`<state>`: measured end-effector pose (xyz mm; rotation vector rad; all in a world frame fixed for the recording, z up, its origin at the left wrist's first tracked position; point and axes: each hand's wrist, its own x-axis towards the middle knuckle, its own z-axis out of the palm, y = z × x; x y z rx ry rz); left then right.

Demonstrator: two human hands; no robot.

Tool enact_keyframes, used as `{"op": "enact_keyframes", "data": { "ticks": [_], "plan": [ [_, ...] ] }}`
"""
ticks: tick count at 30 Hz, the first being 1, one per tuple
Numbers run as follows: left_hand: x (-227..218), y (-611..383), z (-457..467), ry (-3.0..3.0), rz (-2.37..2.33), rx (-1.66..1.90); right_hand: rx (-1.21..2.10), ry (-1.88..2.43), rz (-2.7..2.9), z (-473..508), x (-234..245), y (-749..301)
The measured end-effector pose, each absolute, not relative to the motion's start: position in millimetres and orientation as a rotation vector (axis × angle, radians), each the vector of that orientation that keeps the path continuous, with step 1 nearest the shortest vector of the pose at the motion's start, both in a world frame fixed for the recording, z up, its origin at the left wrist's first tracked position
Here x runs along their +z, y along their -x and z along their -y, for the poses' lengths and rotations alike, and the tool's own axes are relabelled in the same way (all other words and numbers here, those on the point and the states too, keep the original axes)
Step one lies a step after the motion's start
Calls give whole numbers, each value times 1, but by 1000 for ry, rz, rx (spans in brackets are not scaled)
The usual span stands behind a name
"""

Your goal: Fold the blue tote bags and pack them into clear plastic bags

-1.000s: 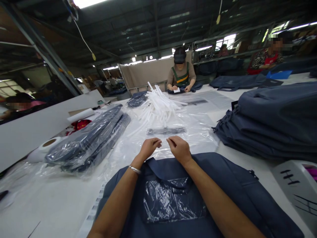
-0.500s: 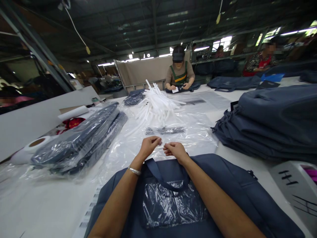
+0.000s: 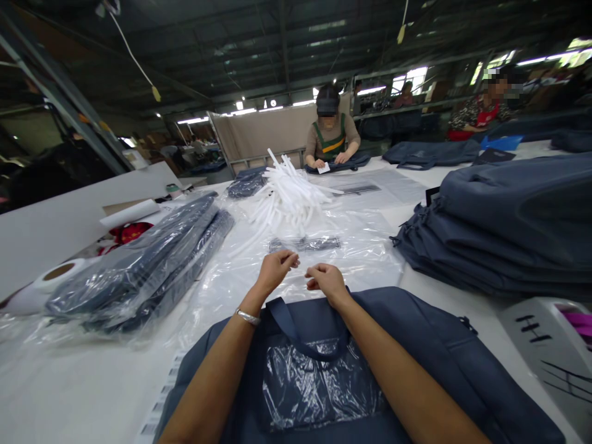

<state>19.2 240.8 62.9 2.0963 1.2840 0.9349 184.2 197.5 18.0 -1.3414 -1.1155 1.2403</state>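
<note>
A dark blue bag lies flat right in front of me, its strap handle looped over a patch covered in clear plastic. My left hand, with a silver bracelet at the wrist, hovers just past the bag's far edge, thumb and fingers pinched together. Facing it, a small gap away, is my right hand, its fingers also curled into a pinch. Anything between the fingertips is too small to make out. Under and beyond both hands are clear plastic bags with a printed dark panel.
White strips are heaped farther back. Plastic-wrapped bags and a white roll lie left. Dark blue bags are stacked right, near a grey box with black marks. Across the table, a co-worker handles a white card.
My fingertips are slightly farther apart, both hands still pinched. The view has turned a little to the right. The co-worker's hand has shifted on the bag across the table.
</note>
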Motion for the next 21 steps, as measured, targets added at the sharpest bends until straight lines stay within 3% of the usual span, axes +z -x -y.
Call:
{"op": "enact_keyframes", "data": {
  "ticks": [9, 14, 21],
  "plan": [
    [127, -21, -291, -2224, -1665, 1276, 877, 1793, 1831, -188, 28, -179],
    [162, -26, -301, -2451, -1839, 1315, 740, 1754, 2084, -176, 51, -181],
    [134, -27, -257, -2753, -1716, 1144, -149, 1519, 1658, -175, 79, -205]
  ]
}}
